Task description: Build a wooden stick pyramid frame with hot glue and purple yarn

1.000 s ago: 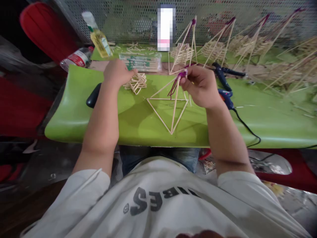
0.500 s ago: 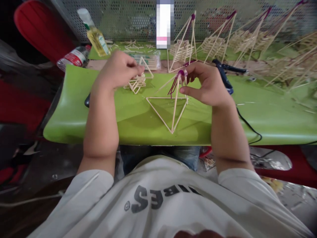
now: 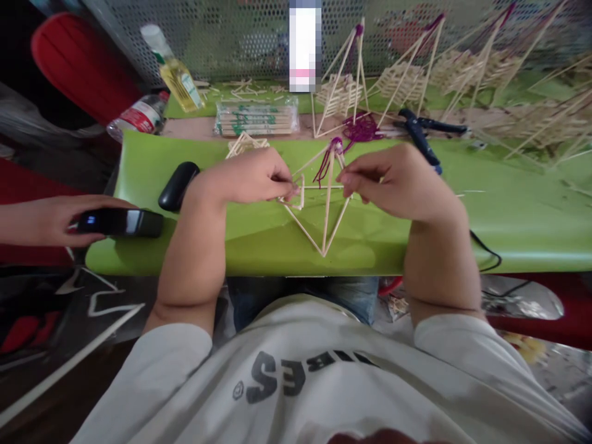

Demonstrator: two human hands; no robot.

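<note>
A pyramid frame of thin wooden sticks [image 3: 327, 203] stands on the green mat, its tip bound with purple thread whose loose ends hang down. My left hand [image 3: 259, 177] is closed, pinching a small wooden stick frame [image 3: 302, 192] just left of the pyramid's upright sticks. My right hand [image 3: 386, 180] is closed at the pyramid's right rear leg, thumb and fingertips pinched around it; the fingers partly cover the stick. Behind my left wrist lies a small stack of stick frames [image 3: 247, 143], partly hidden.
Another person's hand [image 3: 50, 219] holds a black device [image 3: 121, 222] at the left, near a black case [image 3: 179, 186]. Behind are a packet of sticks [image 3: 259, 117], purple thread [image 3: 363, 127], black-handled pliers [image 3: 419, 132], bottles [image 3: 180, 80] and finished stick pyramids [image 3: 340, 95].
My left hand has lifted a small stick frame off the stack and brought it right, beside the pyramid. My right hand has dropped from the tip to the leg. Another person's hand has appeared.
</note>
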